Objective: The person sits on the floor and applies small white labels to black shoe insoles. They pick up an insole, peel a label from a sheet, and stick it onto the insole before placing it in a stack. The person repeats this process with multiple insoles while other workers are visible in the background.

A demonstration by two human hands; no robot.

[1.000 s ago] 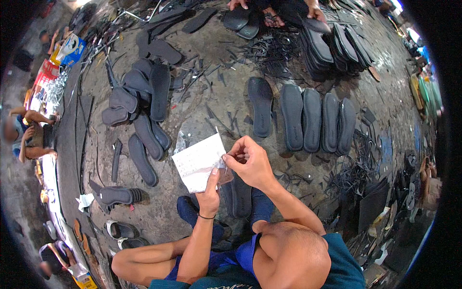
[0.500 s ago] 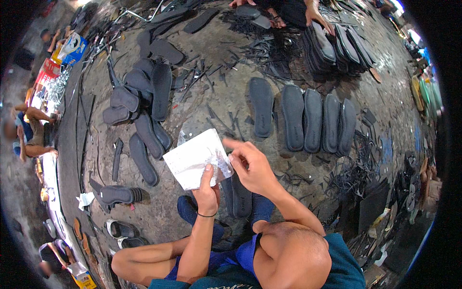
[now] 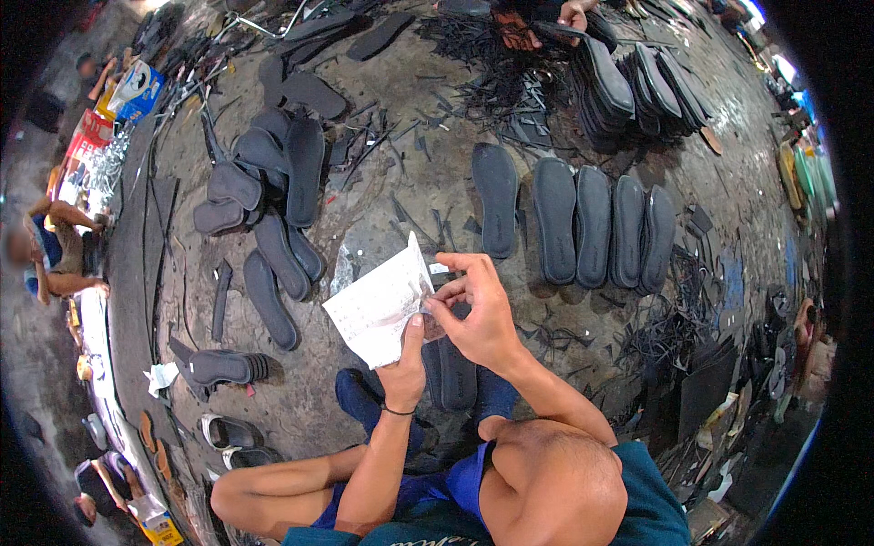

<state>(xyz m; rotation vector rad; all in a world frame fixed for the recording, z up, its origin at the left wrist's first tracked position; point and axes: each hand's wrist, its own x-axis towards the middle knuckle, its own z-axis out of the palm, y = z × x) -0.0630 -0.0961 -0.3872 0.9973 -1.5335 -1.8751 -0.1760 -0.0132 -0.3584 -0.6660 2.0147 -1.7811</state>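
Gripping a white sheet (image 3: 375, 308) (thumb uppermost), the left hand (image 3: 402, 373) supports it while the right hand (image 3: 479, 320) pinches its edge.

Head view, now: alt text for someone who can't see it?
A left hand holds a white packet; the right hand is at its right edge, fingers bent. Beyond, dark sole-shaped pieces form a row at right and a loose heap at left on a scrap-strewn floor. Another person's hand shows up top.
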